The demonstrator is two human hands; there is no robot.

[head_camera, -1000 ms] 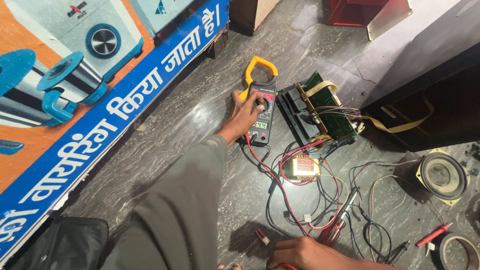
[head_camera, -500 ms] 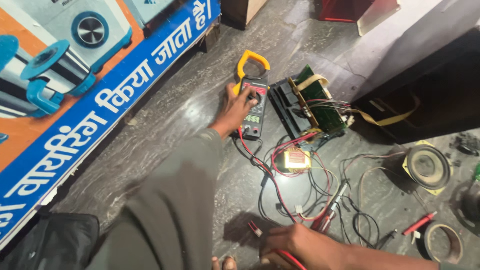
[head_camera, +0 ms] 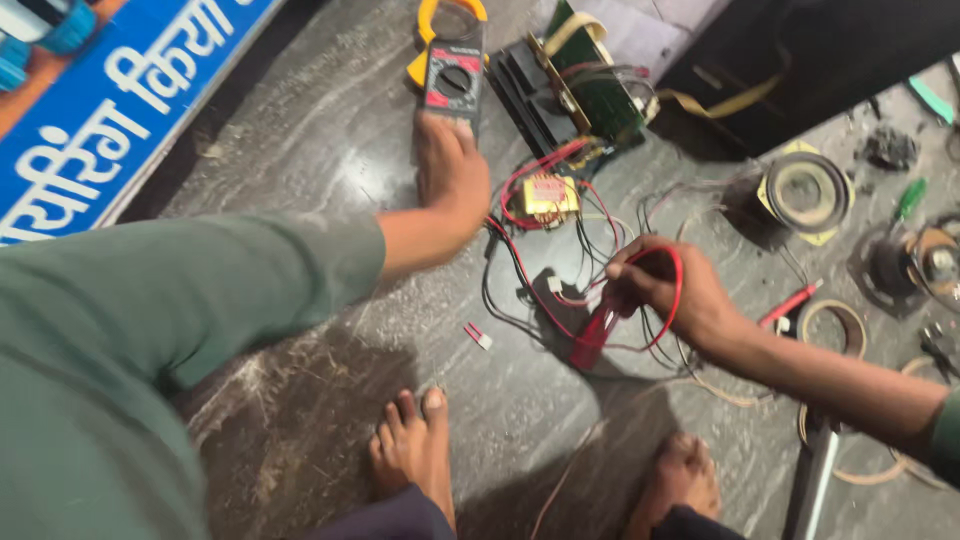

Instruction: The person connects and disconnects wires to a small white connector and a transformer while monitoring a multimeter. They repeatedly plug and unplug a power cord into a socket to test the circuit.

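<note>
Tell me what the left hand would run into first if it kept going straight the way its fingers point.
The left hand points up the frame, its fingertips already on the lower end of the clamp meter. So it would meet the meter body first, then its yellow clamp loop; nothing else seems to lie in that line.

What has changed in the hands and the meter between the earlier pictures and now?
The right hand rose from the frame's bottom edge and now grips the red test probe. The left hand remains on the yellow clamp meter; the green circuit board stayed put.
</note>
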